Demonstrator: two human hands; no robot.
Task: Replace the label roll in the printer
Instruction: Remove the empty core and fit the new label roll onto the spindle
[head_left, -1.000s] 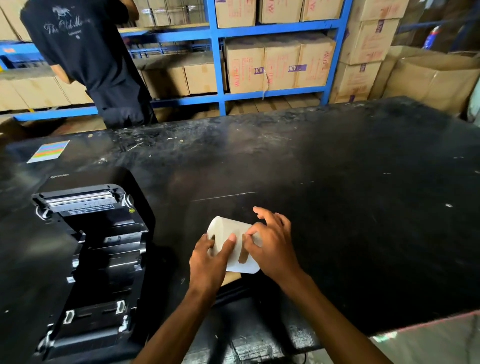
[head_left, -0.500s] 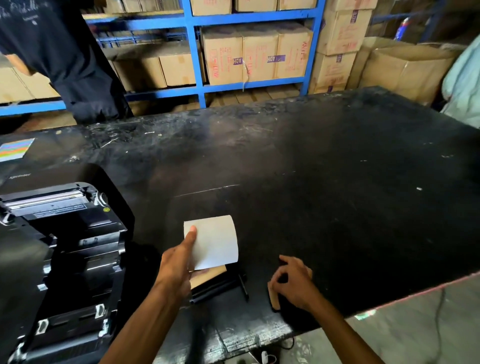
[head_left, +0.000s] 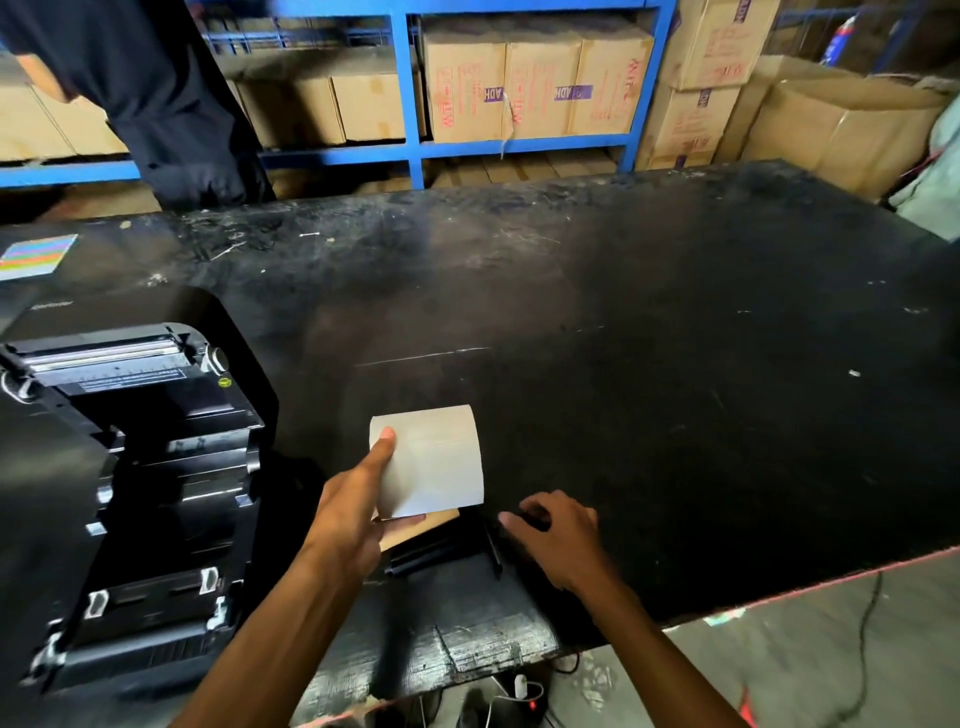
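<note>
A white label roll (head_left: 434, 460) is held a little above the black table (head_left: 675, 364), gripped at its left end by my left hand (head_left: 353, 514). The black label printer (head_left: 130, 467) stands open at the left, its lid raised and its bay showing no roll. Just under the roll lie a brown cardboard piece (head_left: 415, 530) and a black spindle-like part (head_left: 441, 551). My right hand (head_left: 561, 535) hovers low over the table to the right of that part, fingers curled down; whether it holds anything is hidden.
Another person in dark clothes (head_left: 156, 93) stands beyond the table at the back left. Blue shelving (head_left: 410, 93) with cardboard boxes (head_left: 535, 83) lines the back. A coloured sheet (head_left: 36, 254) lies at the far left. Cables (head_left: 519, 691) hang below the near edge.
My right hand left the roll, set a small brown piece near the table's front edge, then slid left toward the black part. My left hand keeps the roll, now turned upright.
</note>
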